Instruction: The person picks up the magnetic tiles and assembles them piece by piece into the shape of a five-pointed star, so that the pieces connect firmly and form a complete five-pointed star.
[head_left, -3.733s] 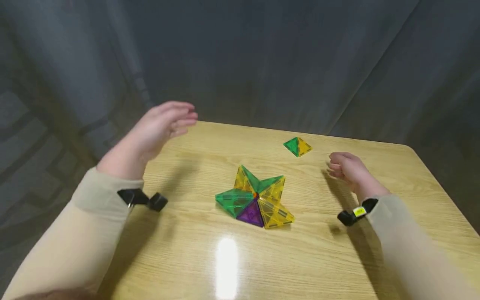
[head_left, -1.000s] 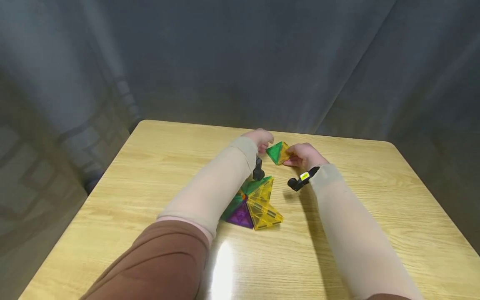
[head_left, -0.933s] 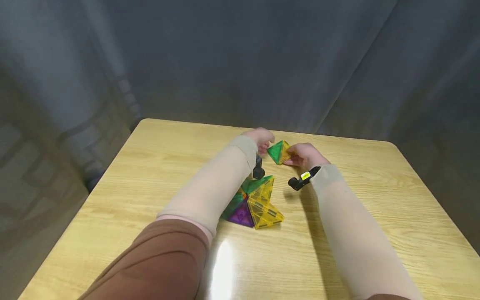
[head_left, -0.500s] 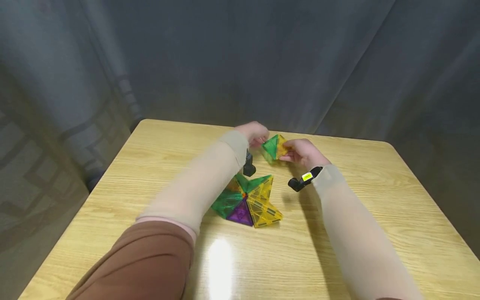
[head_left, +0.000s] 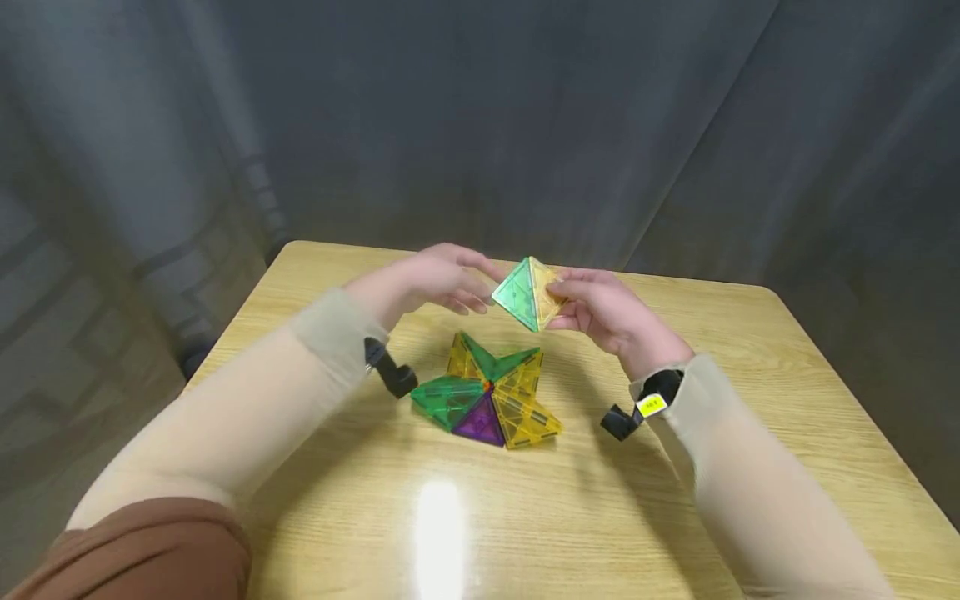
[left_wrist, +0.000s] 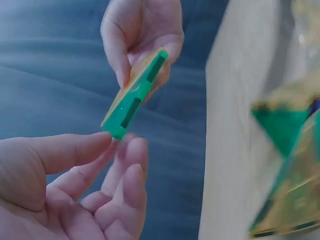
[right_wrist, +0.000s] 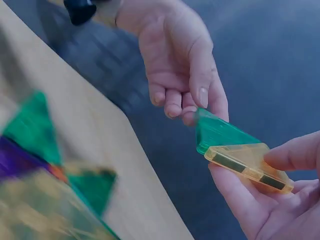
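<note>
Two joined triangular magnetic tiles, a green tile (head_left: pixel 516 293) and a yellow tile (head_left: pixel 543 302), are held up above the table in the head view. My right hand (head_left: pixel 611 312) pinches the yellow tile between thumb and fingers. From the other side, my left hand (head_left: pixel 431 279) has its thumb and index finger at the green tile's outer corner, the other fingers loosely bent. In the left wrist view, the green tile (left_wrist: pixel 135 97) shows edge-on, its end at my left thumb tip. The right wrist view shows the yellow tile (right_wrist: pixel 245 160) tilted against the green one.
A star-shaped build of magnetic tiles stands on the wooden table (head_left: pixel 600 517) below my hands, with a purple tile (head_left: pixel 482 423), yellow points (head_left: pixel 528 421) and green points (head_left: pixel 447 400). A dark curtain (head_left: pixel 465 125) hangs behind the table's far edge.
The green and yellow tiles, lying at the table's back earlier, are lifted and brought nearer in my right hand. My left arm has drawn back left, uncovering the star build.
</note>
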